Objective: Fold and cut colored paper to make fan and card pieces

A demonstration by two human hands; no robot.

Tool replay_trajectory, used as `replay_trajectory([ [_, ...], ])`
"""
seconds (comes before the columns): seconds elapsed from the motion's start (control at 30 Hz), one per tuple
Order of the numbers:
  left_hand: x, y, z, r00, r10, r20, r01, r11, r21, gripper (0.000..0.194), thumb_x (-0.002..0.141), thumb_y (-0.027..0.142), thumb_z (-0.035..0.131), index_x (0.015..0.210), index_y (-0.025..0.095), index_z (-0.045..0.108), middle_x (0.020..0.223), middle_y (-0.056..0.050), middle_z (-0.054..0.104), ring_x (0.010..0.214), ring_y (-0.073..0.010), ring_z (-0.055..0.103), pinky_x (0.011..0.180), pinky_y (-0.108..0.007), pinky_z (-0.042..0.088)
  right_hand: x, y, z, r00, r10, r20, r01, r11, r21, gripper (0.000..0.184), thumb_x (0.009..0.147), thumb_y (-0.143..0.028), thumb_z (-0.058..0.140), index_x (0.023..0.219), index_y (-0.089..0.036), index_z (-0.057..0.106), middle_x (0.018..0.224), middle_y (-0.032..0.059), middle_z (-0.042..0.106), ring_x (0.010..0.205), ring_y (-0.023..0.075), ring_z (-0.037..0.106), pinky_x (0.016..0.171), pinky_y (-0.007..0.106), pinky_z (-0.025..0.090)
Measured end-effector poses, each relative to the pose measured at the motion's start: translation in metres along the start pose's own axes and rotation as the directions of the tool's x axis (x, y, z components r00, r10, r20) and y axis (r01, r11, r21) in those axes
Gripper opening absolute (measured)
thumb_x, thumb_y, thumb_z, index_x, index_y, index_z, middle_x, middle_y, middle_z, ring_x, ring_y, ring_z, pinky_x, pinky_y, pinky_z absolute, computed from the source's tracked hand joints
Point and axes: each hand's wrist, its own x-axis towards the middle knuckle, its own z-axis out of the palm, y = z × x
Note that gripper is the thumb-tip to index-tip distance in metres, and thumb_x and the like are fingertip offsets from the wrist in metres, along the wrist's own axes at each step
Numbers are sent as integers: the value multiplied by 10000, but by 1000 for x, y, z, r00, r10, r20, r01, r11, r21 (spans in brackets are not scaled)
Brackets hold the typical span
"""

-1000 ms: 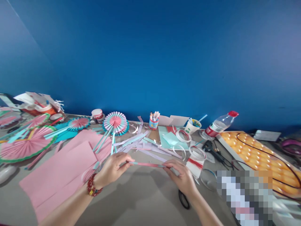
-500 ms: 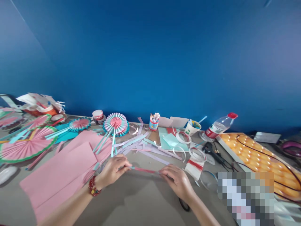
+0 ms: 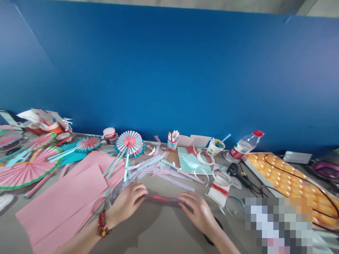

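A narrow pink folded paper strip (image 3: pixel 162 198) with bluish ends stretches level between my two hands, just above the grey table (image 3: pixel 159 233). My left hand (image 3: pixel 131 199), with a red bead bracelet (image 3: pixel 102 223) at the wrist, pinches its left end. Closed on the right end is my right hand (image 3: pixel 194 206); its fingertips partly cover that end. Beyond the hands lie loose lilac paper strips (image 3: pixel 172 180). Pink paper sheets (image 3: pixel 63 201) spread beside my left forearm. Black scissor-like handles (image 3: pixel 212 233) are partly hidden under my right forearm.
A pleated paper fan (image 3: pixel 129 141) lies at the back, more fans (image 3: pixel 31 164) to the left. Along the blue wall stand a pen cup (image 3: pixel 172 144), a paper cup (image 3: pixel 215 146) and a water bottle (image 3: pixel 245 146). Tape rolls (image 3: pixel 206 158) and a glue gun with cord (image 3: pixel 239 175) lie right.
Both hands, still holding the strip, have come slightly lower and nearer. The right hand has shifted its grip at the strip's end. The camera view has tilted up a little.
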Motion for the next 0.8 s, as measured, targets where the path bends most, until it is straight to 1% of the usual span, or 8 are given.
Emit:
replay_trajectory([
  [0.13,13,-13,-13,990,-41,-137,47,998,38,184,957,214,483,1024,240,652,1026,-47,673,977,-198,628,886,-335,489,-1,3,2,995,48,-87,-54,996,-66,445,901,-245,543,1346,-263,538,1227,107,660,1089,248,644,912,400,543],
  [0.2,27,-25,-24,973,-52,-223,67,996,60,186,956,228,480,1024,226,653,1058,-57,660,1010,-206,618,905,-342,482,-3,4,3,992,73,-98,-81,994,-76,439,909,-246,525,1348,-252,534,1220,116,659,1078,253,648,891,400,553],
  [0.3,53,-44,-35,955,-48,-294,105,978,182,188,941,264,507,959,214,688,1023,-60,670,959,-215,622,880,-355,480,-3,-1,4,997,68,-45,-71,995,-73,392,903,-209,510,1287,-236,581,1185,109,675,1086,251,642,914,401,542],
  [0.47,81,-65,-30,945,-61,-321,150,954,259,183,911,280,556,996,211,703,1060,-74,675,1006,-255,603,909,-398,459,-5,-11,3,999,44,28,-42,997,-64,370,888,-184,523,1241,-247,613,1193,91,675,1099,241,632,933,381,530],
  [0.57,81,-68,-24,944,-65,-323,159,948,275,226,884,278,591,1074,200,685,1098,-94,667,1054,-287,587,932,-431,449,-9,-13,0,997,67,37,-65,995,-74,354,900,-207,527,1240,-249,617,1201,85,673,1106,241,629,950,388,522],
  [0.63,75,-67,-27,946,-61,-319,155,949,276,243,897,274,564,1102,202,674,1122,-96,661,1061,-277,589,944,-426,451,-13,-12,-2,995,88,47,-84,993,-80,344,904,-211,521,1231,-247,623,1201,84,673,1110,242,628,950,388,523],
  [0.7,64,-67,-38,949,-57,-310,146,951,273,244,927,274,507,1094,212,674,1132,-85,662,1052,-254,598,945,-405,460,-16,-11,-3,992,105,70,-99,991,-86,342,901,-201,515,1221,-243,628,1201,85,673,1110,243,629,944,382,527],
  [0.8,42,-73,-66,947,-86,-309,169,952,254,271,957,303,439,1041,217,681,1104,-66,681,1033,-231,613,940,-380,473,-20,-11,-1,989,101,111,-91,992,-86,358,893,-187,516,1229,-245,625,1197,80,676,1108,245,632,952,388,525],
])
